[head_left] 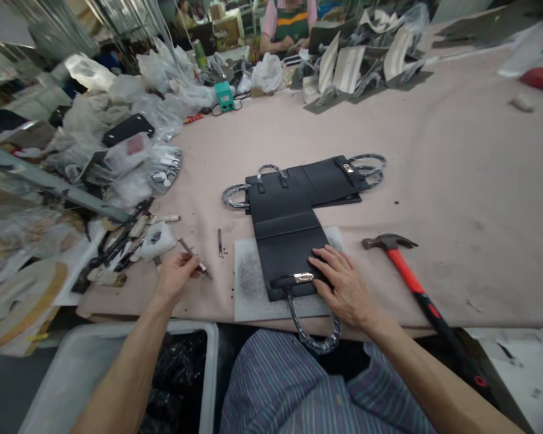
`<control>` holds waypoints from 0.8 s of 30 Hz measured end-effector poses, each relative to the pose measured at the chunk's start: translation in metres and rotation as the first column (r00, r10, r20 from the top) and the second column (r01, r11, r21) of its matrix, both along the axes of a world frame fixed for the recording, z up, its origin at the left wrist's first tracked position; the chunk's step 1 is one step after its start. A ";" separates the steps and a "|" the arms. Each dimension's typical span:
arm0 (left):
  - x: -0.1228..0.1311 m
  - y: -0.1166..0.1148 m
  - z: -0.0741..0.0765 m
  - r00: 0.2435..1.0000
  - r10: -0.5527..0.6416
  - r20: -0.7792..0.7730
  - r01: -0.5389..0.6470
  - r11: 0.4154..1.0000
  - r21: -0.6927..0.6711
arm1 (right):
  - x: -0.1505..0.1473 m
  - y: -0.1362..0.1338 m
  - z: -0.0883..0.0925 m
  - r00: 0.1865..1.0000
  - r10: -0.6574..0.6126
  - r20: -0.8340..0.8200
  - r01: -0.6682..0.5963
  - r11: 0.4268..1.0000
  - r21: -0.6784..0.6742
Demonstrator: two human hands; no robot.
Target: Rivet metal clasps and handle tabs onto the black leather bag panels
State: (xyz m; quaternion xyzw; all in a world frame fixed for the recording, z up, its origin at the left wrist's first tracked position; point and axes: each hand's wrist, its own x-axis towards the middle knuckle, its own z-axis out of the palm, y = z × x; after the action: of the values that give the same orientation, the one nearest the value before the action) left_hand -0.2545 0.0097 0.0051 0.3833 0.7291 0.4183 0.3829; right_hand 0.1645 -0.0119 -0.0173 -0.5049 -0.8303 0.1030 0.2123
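Black panel (289,250) runs lengthwise away, slanting left, under an outspread right hand (347,290); left hand (176,275) pinches thin rod (203,267).

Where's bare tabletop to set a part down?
Largest: the tabletop right of the black panels, beyond the hammer and short of the white-striped pieces, bar a dark speck. Smaller: between the panels and the teal box. Crowded: the left side, plastic bags and tools near the left hand.

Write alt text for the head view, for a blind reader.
A person's right hand lies on a flat black bag piece with looped handles, while the left hand touches a thin tool. A hammer lies on the table to the right.
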 end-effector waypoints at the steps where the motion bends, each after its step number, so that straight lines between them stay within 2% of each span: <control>1: 0.004 -0.004 -0.001 1.000 -0.006 -0.023 0.006 1.000 -0.008 | 0.000 0.000 0.000 1.000 0.001 -0.007 -0.001 1.000 0.006; 6: 0.021 -0.013 -0.014 0.990 -0.003 -0.141 -0.017 0.990 -0.140 | 0.003 0.001 -0.008 0.999 0.021 -0.027 -0.020 0.999 0.047; 9: 0.029 -0.012 -0.020 0.987 0.022 -0.157 -0.045 0.989 -0.142 | 0.004 0.003 -0.011 0.999 0.029 -0.025 -0.027 0.998 0.064; 13: 0.033 -0.011 -0.017 0.953 -0.018 -0.301 -0.021 0.992 -0.126 | 0.005 0.002 -0.013 0.998 0.042 -0.047 -0.038 0.996 0.078; 16: 0.014 -0.015 -0.008 0.890 0.010 -0.455 -0.064 0.993 -0.104 | 0.006 0.004 -0.017 0.997 0.050 -0.064 -0.044 0.994 0.096; 18: -0.010 -0.021 0.000 0.781 0.057 -0.621 -0.145 0.985 -0.092 | 0.006 0.005 -0.019 0.996 0.051 -0.072 -0.043 0.994 0.099; 20: -0.037 -0.027 0.008 0.694 0.088 -0.715 -0.236 0.965 -0.111 | 0.006 0.004 -0.018 0.996 0.043 -0.080 -0.036 0.995 0.090; 21: -0.050 -0.029 0.011 0.711 0.098 -0.696 -0.269 0.953 -0.140 | 0.005 0.004 -0.016 0.996 0.040 -0.082 -0.033 0.996 0.082; 24: -0.080 -0.026 0.012 0.825 0.072 -0.560 -0.233 0.947 -0.221 | 0.003 0.002 -0.009 0.997 0.027 -0.074 -0.023 0.998 0.053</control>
State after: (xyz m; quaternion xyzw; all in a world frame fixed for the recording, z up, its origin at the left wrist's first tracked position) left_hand -0.3341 -0.0161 0.0170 0.3680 0.8878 0.2140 0.1749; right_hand 0.1674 -0.0104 -0.0260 -0.4845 -0.8304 0.1029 0.2551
